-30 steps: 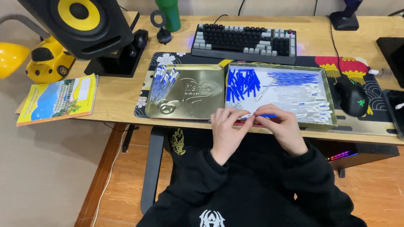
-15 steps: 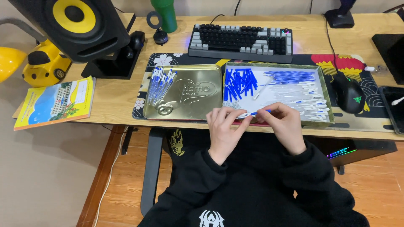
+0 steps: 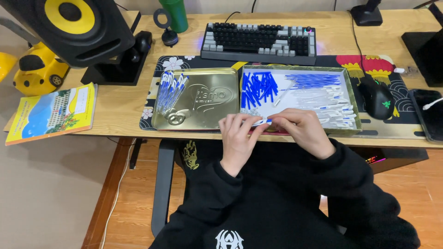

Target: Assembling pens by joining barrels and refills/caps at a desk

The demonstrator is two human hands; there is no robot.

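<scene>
While my left hand [image 3: 237, 138] and right hand [image 3: 302, 131] pinch a blue-and-white pen [image 3: 259, 122] between closed fingertips at the desk edge, I see beyond them the white tray [image 3: 350, 92] of pen parts, the gold lid [image 3: 207, 99], then the keyboard [image 3: 258, 42].

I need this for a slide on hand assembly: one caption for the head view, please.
Both hands, left hand and right hand, hold a blue-and-white pen above a tin tray of pen parts.

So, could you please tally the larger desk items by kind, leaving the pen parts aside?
Metal tins: 2
Keyboard: 1
Mouse: 1
Speaker: 1
Booklet: 1
Green bottle: 1
Total: 7
</scene>
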